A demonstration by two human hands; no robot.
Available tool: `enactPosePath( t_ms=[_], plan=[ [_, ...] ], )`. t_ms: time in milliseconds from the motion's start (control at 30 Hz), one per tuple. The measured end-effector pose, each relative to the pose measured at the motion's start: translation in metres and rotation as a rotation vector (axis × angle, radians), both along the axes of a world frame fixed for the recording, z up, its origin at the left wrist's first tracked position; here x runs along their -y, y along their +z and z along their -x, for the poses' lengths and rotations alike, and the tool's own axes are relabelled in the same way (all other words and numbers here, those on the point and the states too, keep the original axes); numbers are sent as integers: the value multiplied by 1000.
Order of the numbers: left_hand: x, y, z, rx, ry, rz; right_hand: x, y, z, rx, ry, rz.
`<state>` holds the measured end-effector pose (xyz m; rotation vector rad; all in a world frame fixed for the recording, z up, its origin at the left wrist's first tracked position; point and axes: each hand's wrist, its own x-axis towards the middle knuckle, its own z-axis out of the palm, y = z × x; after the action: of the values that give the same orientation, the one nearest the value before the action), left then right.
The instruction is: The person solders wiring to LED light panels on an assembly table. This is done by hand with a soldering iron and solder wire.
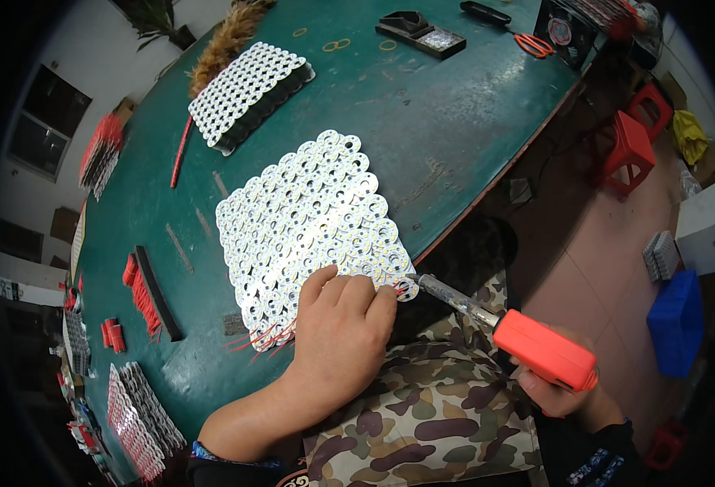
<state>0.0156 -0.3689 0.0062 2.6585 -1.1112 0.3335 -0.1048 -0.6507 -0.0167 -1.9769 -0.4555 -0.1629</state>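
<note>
A panel of round white LED boards (292, 219), joined in rows, lies on the green table near its front edge. Over its near side rests my left hand (341, 325), fingers curled and closed around thin red wires (272, 334). The wire ends stick out on the left of the hand, and a bit of red shows by the fingertips at the panel's right corner. My right hand (556, 390) grips a red-handled soldering gun (544, 349). Its metal tip meets the panel's corner close to my left fingertips; the exact contact is too small to make out.
A thick stack of similar boards (248, 93) stands farther back on the table (455, 122). Red wire bundles (142, 296) and more boards (142, 418) lie at left. A soldering stand (421, 34) and orange-handled scissors (534, 45) are at the back. Red stools (625, 154) and a blue bin (676, 325) stand right.
</note>
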Motion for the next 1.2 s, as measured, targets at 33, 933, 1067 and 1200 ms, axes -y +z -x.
enactPosePath(
  t_ms=[33, 933, 1067, 1200],
  plan=[
    [0, 0, 0, 0, 0, -5, 0, 1, 0, 1, -2, 7],
    [4, -8, 7, 73, -27, 16, 1, 5, 7, 55, -24, 104],
    [5, -6, 7, 73, -27, 0, -1, 3, 8, 67, -49, 76],
    [7, -1, 9, 37, -7, 9, -10, 7, 13, -99, -201, -91]
  ],
)
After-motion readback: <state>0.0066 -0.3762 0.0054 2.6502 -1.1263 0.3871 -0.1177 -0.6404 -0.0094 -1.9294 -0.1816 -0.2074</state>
